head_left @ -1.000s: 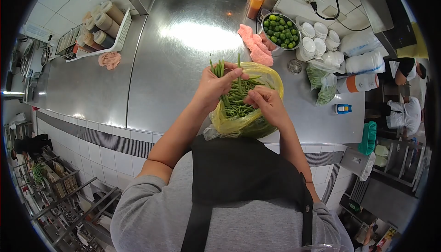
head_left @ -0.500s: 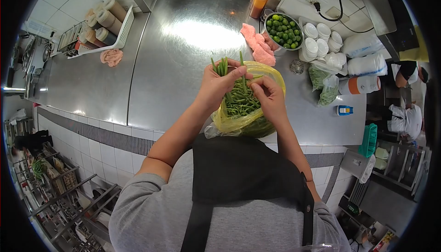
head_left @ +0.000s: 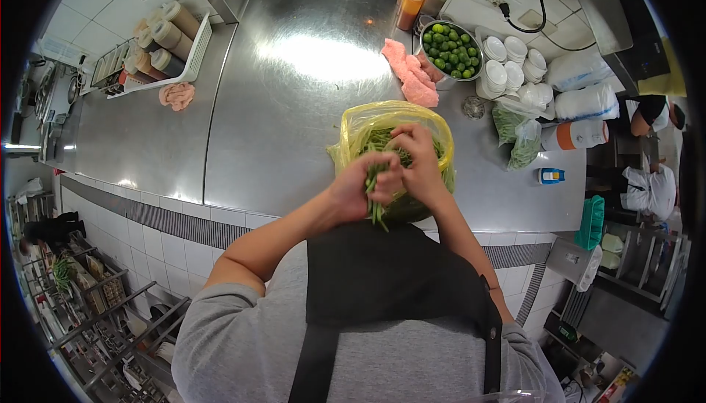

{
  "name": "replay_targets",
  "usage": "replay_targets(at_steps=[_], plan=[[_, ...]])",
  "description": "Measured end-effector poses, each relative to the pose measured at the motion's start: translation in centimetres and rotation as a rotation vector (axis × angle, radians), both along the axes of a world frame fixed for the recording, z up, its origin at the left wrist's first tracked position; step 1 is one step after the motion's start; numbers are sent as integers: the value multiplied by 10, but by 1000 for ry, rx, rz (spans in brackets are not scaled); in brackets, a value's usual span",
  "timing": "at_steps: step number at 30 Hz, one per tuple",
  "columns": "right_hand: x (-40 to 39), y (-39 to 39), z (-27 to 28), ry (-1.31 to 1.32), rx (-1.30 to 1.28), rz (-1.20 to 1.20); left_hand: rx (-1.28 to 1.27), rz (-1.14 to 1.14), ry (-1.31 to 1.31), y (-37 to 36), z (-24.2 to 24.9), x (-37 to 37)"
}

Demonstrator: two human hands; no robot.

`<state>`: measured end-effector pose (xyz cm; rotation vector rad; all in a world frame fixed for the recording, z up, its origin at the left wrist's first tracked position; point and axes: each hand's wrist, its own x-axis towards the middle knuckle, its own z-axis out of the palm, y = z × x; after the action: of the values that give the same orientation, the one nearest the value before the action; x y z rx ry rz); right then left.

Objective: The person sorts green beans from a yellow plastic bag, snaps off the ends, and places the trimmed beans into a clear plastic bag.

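Stainless-steel counter (head_left: pixel 279 153), squeeze bottles (head_left: pixel 170 39) at left. Your left hand (head_left: pixel 373 182) clamps a bunch of green beans (head_left: pixel 378 215) at the yellow plastic bag's (head_left: pixel 351 127) near side; your right hand (head_left: pixel 418 159), fingers curled, is just beside; can't tell if it's holding anything. Limes (head_left: pixel 451 51) farther right.

No readable text, labels, brands, numbers or signs.

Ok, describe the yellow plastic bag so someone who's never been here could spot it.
Find the near edge of the wide steel counter, by the black apron. There, beneath the bare right hand, sits an open yellow plastic bag of slim green beans. Unlike the clear plastic bags holding greens farther right, it is yellow.
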<state>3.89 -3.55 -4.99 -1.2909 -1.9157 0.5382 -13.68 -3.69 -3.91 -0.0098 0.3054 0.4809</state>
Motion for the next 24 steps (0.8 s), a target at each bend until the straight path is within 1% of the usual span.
replay_targets(at_steps=[1, 3, 4, 6, 7, 8, 9, 10, 12, 13, 15, 16, 17, 18, 19, 20, 21, 22, 24], plan=[[5, 2, -4, 0, -1, -2, -1, -2, 0, -7, 3, 1], [13, 4, -7, 626, -364, -103, 101, -53, 88, -15, 11, 1], [17, 5, -5, 627, -366, -101, 100, -51, 89, -14, 7, -1], [24, 8, 8, 902, -408, -118, 195, 53, 57, -6, 2, -5], [24, 8, 19, 979, -419, -117, 199, 53, 56, -3, 5, -3], [24, 8, 26, 978, -414, -117, 374, 154, 261, -1, 9, 0], [25, 7, 31, 1035, -450, -86, 547, 254, 465, 2, 14, 2], [25, 5, 34, 1093, -487, -54, 549, 252, 462, 6, 19, 3], [26, 2, 37, 1128, -534, -24, 696, 282, 633, 13, 24, 4], [26, 1, 37, 1164, -584, 11, 695, 282, 631, 15, 23, 4], [27, -1, 33, 1157, -594, 0, 1035, 115, 737, 19, 21, 3], [28, -2, 30, 1151, -602, -12, 1034, 116, 737, 20, 17, 3], [28, -2, 26, 1150, -602, -13, 1221, 169, 769, 21, 11, 3], [27, -3, 23, 1117, -525, -34, 1408, 223, 797, 22, 10, 3], [26, -3, 20, 1084, -448, -55, 1407, 223, 798, 23, 11, 2], [24, -4, 18, 1085, -448, -54, 1429, 121, 845, 23, 12, -1], [20, -5, 17, 961, -344, -99, 1450, 19, 891, 24, 15, -2], [17, -5, 17, 836, -240, -143, 1451, 18, 890, 23, 17, -1], [12, -4, 17, 843, -254, -175, 1135, 35, 777, 22, 20, 1]])
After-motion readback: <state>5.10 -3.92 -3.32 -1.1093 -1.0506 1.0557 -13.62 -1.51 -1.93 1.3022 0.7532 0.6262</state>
